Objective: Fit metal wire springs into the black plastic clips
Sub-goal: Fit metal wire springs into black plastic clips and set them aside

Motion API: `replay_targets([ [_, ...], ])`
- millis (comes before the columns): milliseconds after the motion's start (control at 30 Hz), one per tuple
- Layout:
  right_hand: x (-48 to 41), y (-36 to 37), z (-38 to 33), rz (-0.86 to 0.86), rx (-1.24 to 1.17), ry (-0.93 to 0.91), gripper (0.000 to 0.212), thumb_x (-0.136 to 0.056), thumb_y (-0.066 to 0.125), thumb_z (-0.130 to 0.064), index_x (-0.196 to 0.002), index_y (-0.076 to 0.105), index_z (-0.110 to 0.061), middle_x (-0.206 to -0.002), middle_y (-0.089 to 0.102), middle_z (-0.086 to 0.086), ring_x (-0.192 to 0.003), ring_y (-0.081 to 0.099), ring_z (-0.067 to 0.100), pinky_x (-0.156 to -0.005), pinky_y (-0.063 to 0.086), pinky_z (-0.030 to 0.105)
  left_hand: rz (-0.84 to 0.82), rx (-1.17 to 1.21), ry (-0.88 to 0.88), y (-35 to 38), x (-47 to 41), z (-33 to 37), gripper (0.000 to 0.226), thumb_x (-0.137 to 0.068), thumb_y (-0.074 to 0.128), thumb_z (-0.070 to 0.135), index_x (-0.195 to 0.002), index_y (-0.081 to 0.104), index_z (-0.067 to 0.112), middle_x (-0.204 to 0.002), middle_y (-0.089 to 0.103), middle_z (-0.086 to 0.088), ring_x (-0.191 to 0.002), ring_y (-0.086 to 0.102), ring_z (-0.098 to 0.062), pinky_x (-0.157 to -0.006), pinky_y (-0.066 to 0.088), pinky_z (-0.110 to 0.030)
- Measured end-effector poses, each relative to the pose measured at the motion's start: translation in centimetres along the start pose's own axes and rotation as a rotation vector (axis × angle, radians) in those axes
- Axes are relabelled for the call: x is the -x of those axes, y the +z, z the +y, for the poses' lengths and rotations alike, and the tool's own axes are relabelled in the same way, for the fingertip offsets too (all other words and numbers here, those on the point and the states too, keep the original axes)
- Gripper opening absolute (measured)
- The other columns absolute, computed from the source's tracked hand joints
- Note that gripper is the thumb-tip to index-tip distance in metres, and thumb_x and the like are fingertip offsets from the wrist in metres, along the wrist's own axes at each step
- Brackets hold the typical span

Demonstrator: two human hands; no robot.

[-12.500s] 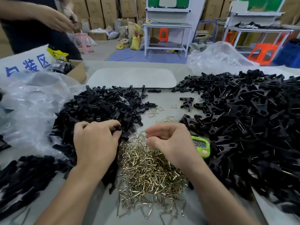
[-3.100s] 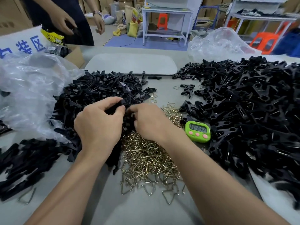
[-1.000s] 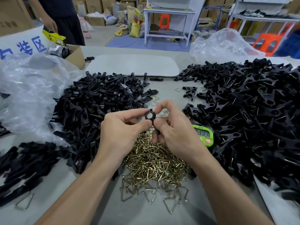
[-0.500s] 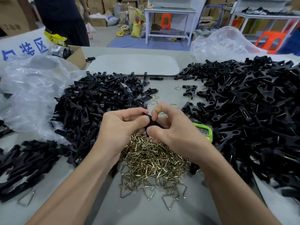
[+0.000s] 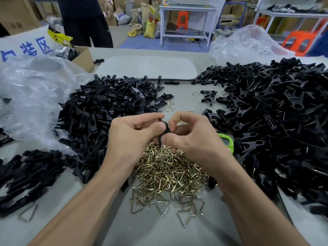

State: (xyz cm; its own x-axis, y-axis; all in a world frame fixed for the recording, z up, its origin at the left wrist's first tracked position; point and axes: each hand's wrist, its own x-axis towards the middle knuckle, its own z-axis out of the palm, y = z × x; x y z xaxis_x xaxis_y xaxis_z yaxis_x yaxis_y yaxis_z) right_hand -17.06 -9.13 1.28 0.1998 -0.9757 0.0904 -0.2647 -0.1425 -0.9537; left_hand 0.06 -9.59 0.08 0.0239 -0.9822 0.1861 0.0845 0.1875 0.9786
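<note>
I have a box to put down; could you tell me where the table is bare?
Free: the table near you, below the spring pile, and the pale mat beyond the left clip pile. Crowded: the middle, up to the right clip pile.

Both hands are up over the middle of the grey table (image 5: 177, 233), left hand (image 5: 131, 139) and right hand (image 5: 191, 137) pinching one black clip (image 5: 164, 130) between thumbs and fingers. Right under them sits the heap of brass-coloured wire springs (image 5: 168, 173). Loose clip halves (image 5: 106, 110) are piled on the left, and there's a much bigger clip pile (image 5: 276, 125) on the right (some show wire). A green timer (image 5: 226, 141) peeks out behind the right wrist. Crumpled clear plastic bag (image 5: 33, 96) at far left.
</note>
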Motion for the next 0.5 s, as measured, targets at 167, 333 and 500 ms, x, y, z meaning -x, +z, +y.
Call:
replay_targets([
  [167, 0.5, 1.0, 0.1, 0.048, -0.036, 0.009, 0.026, -0.084, 0.08, -0.004, -0.078, 0.059, -0.018, -0.063, 0.073, -0.003, -0.054, 0.058, 0.012, -0.055, 0.044, 0.033, -0.012, 0.035, -0.07, -0.1, 0.2, -0.3, 0.025, -0.061, 0.086, 0.018, -0.086, 0.086, 0.023, -0.077, 0.079, -0.012, -0.06, 0.069, -0.013, -0.059, 0.057, -0.02],
  [333, 0.2, 0.8, -0.1, 0.118, -0.114, 0.055, 0.029, -0.078, 0.074, 0.008, -0.075, 0.059, -0.017, -0.058, 0.066, -0.001, -0.049, 0.05, 0.009, -0.05, 0.039, 0.027, -0.077, 0.016, -0.105, -0.4, -0.2, 0.0, 0.024, -0.071, 0.082, 0.024, -0.095, 0.085, 0.023, -0.082, 0.079, -0.013, -0.067, 0.073, -0.016, -0.067, 0.062, -0.024],
  [500, -0.2, -0.8, -0.3, -0.013, -0.233, 0.14, 0.034, -0.069, 0.072, 0.013, -0.082, 0.062, -0.017, -0.063, 0.065, 0.001, -0.05, 0.049, 0.008, -0.049, 0.038, 0.02, -0.267, -0.309, 0.027, -1.0, -0.5, 0.3, 0.04, -0.076, 0.081, 0.02, -0.108, 0.081, 0.043, -0.075, 0.077, -0.004, -0.071, 0.069, -0.019, -0.074, 0.06, -0.036],
])
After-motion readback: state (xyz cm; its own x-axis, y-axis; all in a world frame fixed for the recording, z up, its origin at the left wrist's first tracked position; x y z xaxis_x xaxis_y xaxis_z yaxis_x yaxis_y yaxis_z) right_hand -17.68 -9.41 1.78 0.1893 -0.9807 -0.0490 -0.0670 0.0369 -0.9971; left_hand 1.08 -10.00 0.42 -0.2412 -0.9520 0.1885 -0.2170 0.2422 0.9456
